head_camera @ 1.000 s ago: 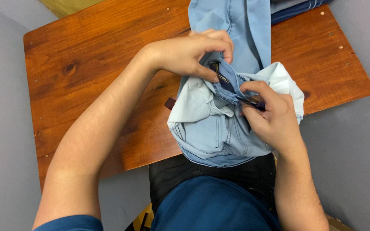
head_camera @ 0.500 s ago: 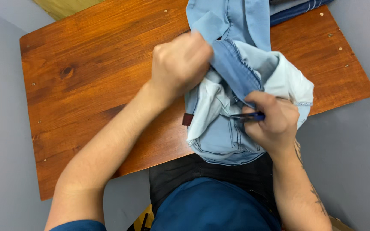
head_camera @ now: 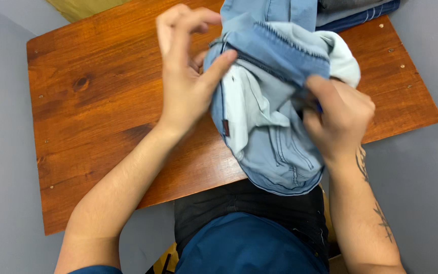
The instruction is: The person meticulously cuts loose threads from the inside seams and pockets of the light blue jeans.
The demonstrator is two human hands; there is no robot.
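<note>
A pair of light blue jeans (head_camera: 269, 127), partly inside out with pale pocket lining showing, hangs over the near edge of a wooden table (head_camera: 102, 111). My left hand (head_camera: 186, 76) pinches the left side of the waistband between thumb and fingers, its other fingers raised. My right hand (head_camera: 338, 116) grips the bunched denim on the right side, knuckles up. The jeans' legs run away from me toward the table's far edge.
Folded dark blue and grey clothes (head_camera: 356, 7) lie at the far right of the table. A yellow-green object (head_camera: 84, 7) shows past the far left corner. Grey floor (head_camera: 1, 152) surrounds the table. My lap in dark blue cloth (head_camera: 249, 243) is below the table edge.
My left hand has opened from a fist to a thumb-and-finger pinch on the waistband. The jeans are lifted and spread wider, and my right hand has shifted up and right.
</note>
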